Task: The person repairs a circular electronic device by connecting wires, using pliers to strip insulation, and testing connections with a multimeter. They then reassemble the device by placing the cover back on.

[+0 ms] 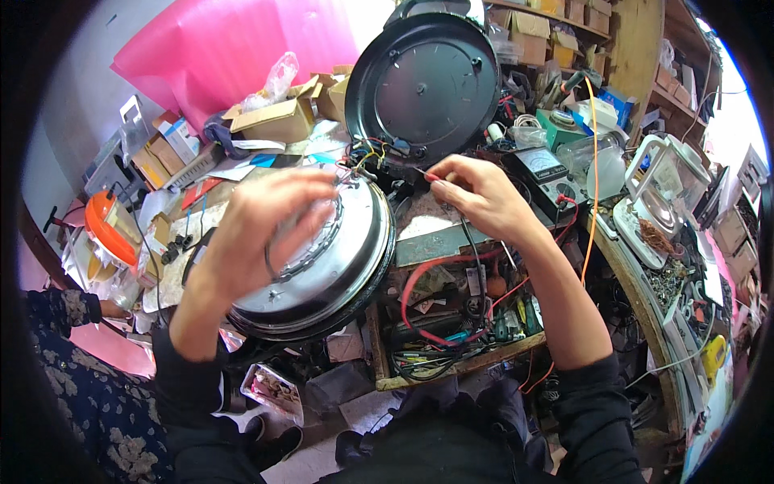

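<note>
My left hand [270, 222] is blurred above the silver round base [314, 270] of an opened appliance, so I can't make out its finger positions. My right hand [476, 198] pinches a red probe [434, 176], its metal tip pointing left toward loose wires [371, 151] near the hinge. The black round lid [421, 89] stands raised behind the base. A meter [544, 169] with a red lead sits to the right of my right hand.
Below my right hand is a wooden drawer [451, 367] of tools and cables. An orange cord [593, 202] hangs on the right, beside a glass-lidded appliance [649, 210]. Boxes [270, 121] and clutter cover the back. A person in patterned clothing [97, 387] stands at left.
</note>
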Demonstrator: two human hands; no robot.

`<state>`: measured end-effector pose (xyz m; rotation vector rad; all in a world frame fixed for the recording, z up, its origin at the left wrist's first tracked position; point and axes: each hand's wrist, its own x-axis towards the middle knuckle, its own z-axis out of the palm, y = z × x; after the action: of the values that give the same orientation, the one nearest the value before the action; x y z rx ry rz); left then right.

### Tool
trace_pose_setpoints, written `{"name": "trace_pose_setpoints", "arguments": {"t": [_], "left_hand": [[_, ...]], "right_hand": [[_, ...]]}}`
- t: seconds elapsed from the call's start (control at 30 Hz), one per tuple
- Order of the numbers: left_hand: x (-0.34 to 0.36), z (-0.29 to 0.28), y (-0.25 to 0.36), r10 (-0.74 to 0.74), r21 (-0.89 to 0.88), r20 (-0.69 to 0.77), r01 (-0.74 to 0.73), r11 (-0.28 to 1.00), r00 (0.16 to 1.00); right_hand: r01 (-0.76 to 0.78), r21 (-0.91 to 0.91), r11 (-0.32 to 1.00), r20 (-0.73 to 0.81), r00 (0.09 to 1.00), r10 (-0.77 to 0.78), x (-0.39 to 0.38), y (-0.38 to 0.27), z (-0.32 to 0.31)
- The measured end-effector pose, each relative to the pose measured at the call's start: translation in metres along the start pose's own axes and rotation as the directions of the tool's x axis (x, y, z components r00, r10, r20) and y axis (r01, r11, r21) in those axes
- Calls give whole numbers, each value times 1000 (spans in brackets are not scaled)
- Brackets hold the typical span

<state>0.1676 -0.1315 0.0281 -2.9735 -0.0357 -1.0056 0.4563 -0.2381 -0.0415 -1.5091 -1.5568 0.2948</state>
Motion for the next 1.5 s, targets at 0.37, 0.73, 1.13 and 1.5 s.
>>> {"name": "trace_pose_setpoints", "arguments": {"t": [0.37,0.73,1.13,1.5], "left_hand": [[-123,87,110,-144,-298,20,143,944,989],[-181,112,121,-497,-333,75,491,805,865],[-162,156,114,-489,-438,20,448,779,872],[-124,216,86,-488,-606,102,443,661,867]], "right_hand": [[-294,259,920,201,948,246,-79,6,3],[221,33,975,426,879,-213,-112,-10,46],[-288,-59,956,-163,947,275,-153,43,18],[-290,-312,905,106,936,336,-134,103,71]]}}
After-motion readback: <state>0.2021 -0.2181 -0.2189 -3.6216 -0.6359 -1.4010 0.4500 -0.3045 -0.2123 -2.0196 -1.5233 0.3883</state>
